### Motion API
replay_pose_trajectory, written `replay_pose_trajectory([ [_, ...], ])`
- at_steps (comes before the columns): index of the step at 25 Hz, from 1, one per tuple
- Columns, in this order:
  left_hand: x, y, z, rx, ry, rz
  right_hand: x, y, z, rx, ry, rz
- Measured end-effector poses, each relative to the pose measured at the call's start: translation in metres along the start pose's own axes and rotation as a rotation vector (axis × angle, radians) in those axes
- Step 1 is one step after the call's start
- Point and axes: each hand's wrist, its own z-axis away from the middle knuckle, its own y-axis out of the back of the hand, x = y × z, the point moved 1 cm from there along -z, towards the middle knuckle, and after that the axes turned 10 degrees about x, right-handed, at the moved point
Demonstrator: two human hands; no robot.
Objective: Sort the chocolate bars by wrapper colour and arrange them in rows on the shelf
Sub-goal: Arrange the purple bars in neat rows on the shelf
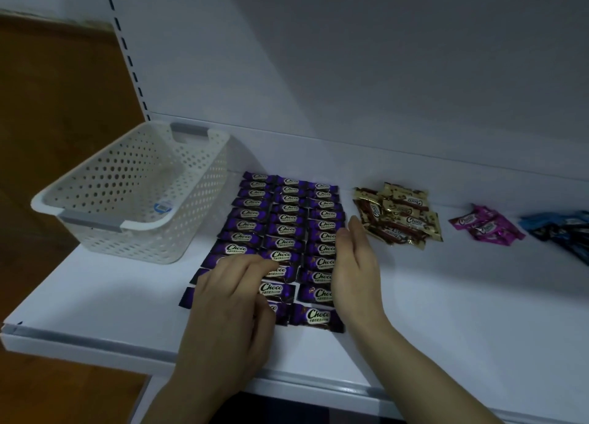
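From the head view I see a white shelf [446, 296] with a white back panel. At centre frame the purple chocolate bars [287, 219], each printed "Choco", lie flat in three neat columns. My left grip [229, 296] rests on the lower-left bars, fingers loosely bent and pinching nothing. My right grip [353, 264] stands on edge against the right column, fingers straight and together. Right of centre lie loose gold-brown bars [401, 216], pink bars [487, 226] and blue bars [561, 229]. At left, a white perforated basket [105, 226] shows a sticker [163, 207] inside.
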Motion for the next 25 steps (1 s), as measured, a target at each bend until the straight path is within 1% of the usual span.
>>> replay_pose_trajectory([
  [3, 0.0, 0.001, 0.0, -0.003, 0.003, 0.027, 0.0, -0.002, 0.001, -0.007, 0.021, 0.029],
  [6, 0.0, 0.001, 0.0, -0.004, 0.011, 0.038, -0.002, -0.006, 0.003, 0.004, 0.031, 0.107],
  [8, -0.001, 0.001, 0.0, -0.013, 0.016, 0.009, 0.006, -0.002, -0.005, 0.024, -0.001, 0.071],
  [9, -0.001, 0.0, 0.0, -0.02, 0.017, -0.014, 0.008, -0.001, -0.012, 0.035, -0.005, 0.076],
  [12, 0.001, -0.003, -0.001, -0.07, 0.005, -0.079, -0.005, -0.003, -0.046, 0.05, 0.008, 0.197],
  [14, 0.0, -0.004, 0.001, -0.1, -0.023, -0.092, -0.013, -0.014, -0.068, 0.003, 0.024, 0.265],
  [16, -0.001, -0.004, 0.003, -0.102, -0.043, -0.088, -0.003, -0.023, -0.087, -0.016, 0.058, 0.314],
  [21, -0.001, -0.005, 0.004, -0.098, -0.088, -0.071, 0.012, -0.031, -0.095, 0.001, 0.093, 0.272],
  [25, -0.002, -0.005, 0.005, -0.078, -0.103, -0.06, 0.02, -0.032, -0.103, 0.019, 0.098, 0.322],
])
